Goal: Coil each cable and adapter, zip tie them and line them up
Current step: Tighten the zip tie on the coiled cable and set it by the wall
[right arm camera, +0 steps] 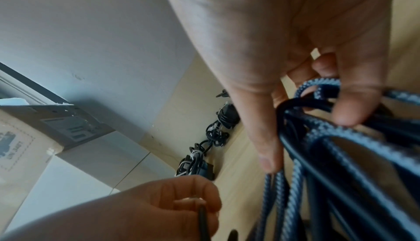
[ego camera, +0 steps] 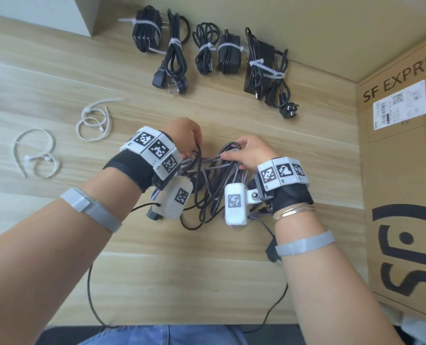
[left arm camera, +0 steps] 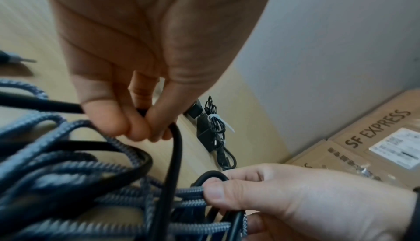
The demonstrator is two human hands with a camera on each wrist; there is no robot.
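Where overhead blurs, left hand (left arm camera: 127, 101) on black cable (left arm camera: 175, 155)

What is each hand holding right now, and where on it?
The left hand pinches the smooth black cable at a bend along its length. The right hand grips looped ends of that cable and the grey braided cable.
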